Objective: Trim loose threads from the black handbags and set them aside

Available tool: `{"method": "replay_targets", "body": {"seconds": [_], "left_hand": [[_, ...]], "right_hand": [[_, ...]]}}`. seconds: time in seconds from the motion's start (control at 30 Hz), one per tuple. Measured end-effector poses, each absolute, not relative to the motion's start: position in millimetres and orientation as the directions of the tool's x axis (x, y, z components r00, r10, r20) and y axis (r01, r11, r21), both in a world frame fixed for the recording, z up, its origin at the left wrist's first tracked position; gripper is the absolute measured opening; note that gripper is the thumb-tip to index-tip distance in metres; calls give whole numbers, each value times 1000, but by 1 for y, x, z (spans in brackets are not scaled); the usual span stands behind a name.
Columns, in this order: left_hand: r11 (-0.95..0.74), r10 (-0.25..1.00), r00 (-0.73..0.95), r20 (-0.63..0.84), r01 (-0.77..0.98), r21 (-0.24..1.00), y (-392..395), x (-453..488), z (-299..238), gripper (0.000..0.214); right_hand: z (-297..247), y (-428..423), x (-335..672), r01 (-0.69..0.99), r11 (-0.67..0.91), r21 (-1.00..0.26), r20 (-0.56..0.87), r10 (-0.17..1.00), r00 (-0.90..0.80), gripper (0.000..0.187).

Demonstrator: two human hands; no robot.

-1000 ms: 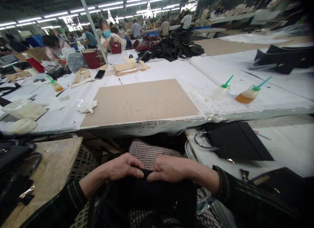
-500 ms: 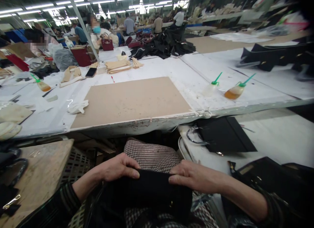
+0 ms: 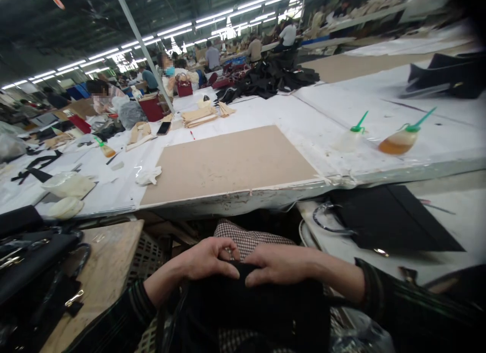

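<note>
A black bag [image 3: 261, 307] rests on my lap, over checked trousers [image 3: 246, 236]. My left hand [image 3: 207, 259] curls over the bag's top edge, fingers closed on it, with a small metal piece showing between the fingertips. My right hand [image 3: 279, 262] grips the same top edge right beside it; the two hands touch at the middle. Both sleeves are dark and striped. The lower part of the bag is hidden in shadow.
A white worktable [image 3: 334, 125] with a brown board [image 3: 228, 163] lies ahead, with two green-capped glue bottles [image 3: 398, 140] at right. Black bags lie on a lower shelf [image 3: 387, 224] and at left [image 3: 30, 257]. A wooden bench [image 3: 102, 272] sits at left. Other people work far behind.
My right hand has slid left along the bag's top edge to meet my left hand. The view has shifted slightly to the left.
</note>
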State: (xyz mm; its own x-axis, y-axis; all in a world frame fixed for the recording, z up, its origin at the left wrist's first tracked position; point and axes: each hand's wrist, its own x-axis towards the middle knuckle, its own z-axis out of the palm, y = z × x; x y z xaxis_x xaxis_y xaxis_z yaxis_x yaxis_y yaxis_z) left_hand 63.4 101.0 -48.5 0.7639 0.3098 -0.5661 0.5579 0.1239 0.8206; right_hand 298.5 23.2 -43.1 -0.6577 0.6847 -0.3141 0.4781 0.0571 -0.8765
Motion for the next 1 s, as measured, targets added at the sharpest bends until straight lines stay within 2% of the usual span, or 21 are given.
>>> {"method": "replay_targets", "body": {"seconds": [0.07,0.13,0.33,0.47,0.53,0.63,0.77,0.87,1.0], "left_hand": [[40,352,751,-559,585,810,104,53,-44,43],[-1,364,740,-566,607,794,108,40,-39,39],[58,317,714,-624,642,764,108,20,-31,30],[-21,347,725,-595,640,768,106,19,-32,35],[-96,379,736,-561,634,767,106,19,-34,37],[-162,407,740,-535,635,756,106,19,-37,38],[-269,441,749,-494,636,723,104,23,-34,35],[-310,429,773,-468,613,727,104,25,-30,28],[-251,406,769,-494,613,749,107,24,-35,26]], "right_hand": [[-50,32,289,500,73,-863,-330,669,-666,20],[-56,36,291,470,8,-883,-356,642,-680,19],[-68,41,304,402,-192,-895,-431,601,-673,21],[-73,46,302,385,-225,-895,-440,589,-678,23],[-72,50,298,372,-167,-913,-393,603,-694,25],[-68,59,285,369,41,-928,-256,650,-716,30],[-65,70,262,473,247,-846,-217,650,-728,29],[-63,73,250,510,276,-815,-226,659,-717,24],[-62,74,249,460,207,-864,-229,651,-723,20]]}}
